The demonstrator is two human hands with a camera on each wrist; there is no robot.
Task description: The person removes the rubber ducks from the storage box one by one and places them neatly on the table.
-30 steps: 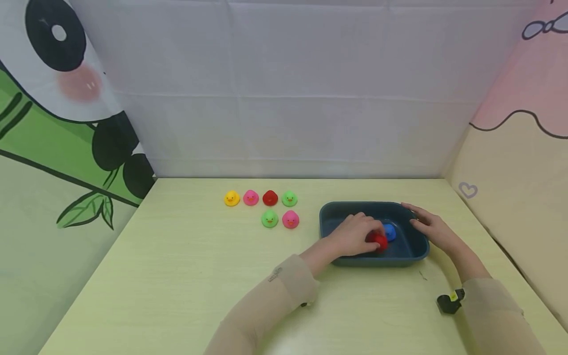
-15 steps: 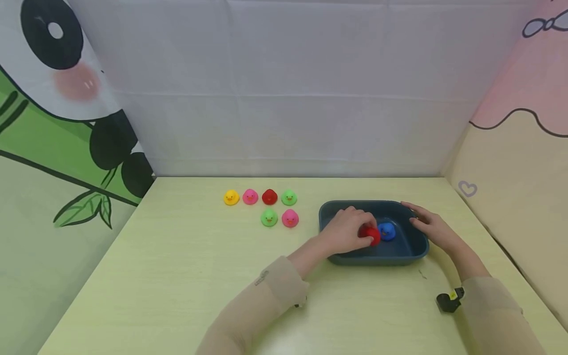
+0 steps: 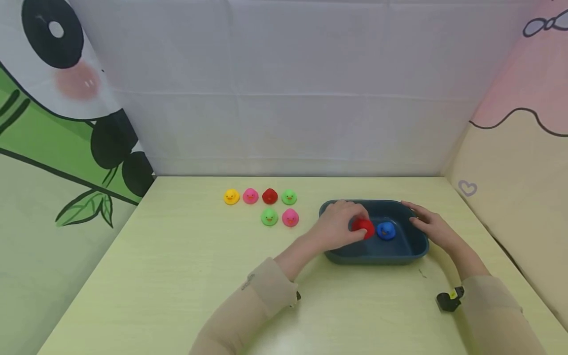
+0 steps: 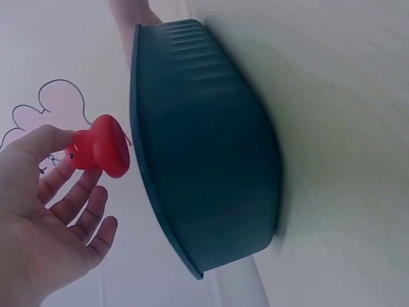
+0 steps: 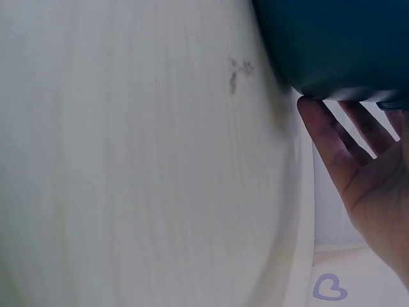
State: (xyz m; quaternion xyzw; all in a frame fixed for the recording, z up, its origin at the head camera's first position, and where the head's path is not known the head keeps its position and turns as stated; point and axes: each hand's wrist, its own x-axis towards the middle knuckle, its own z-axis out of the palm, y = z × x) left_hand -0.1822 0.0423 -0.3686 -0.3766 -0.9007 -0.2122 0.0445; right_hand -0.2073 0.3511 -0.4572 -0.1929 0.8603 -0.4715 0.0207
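Observation:
My left hand pinches a red rubber duck between thumb and fingers, over the left part of a dark teal plastic bin. In the left wrist view the duck is tilted sideways, at rim height beside the bin's wall. A blue rubber duck sits on the bin's floor to the right of the held one. At the bin's right end rests my right hand, its fingers fairly straight; in the right wrist view the fingertips touch the outer wall.
Left of the bin, rubber ducks stand in two rows. The back row holds a yellow duck, a pink one, a red one and a green one. In front are a green duck and a pink duck.
My left hand has moved left and upward with the red duck, away from the blue duck, which now shows fully. My right hand has stayed at the bin's end.

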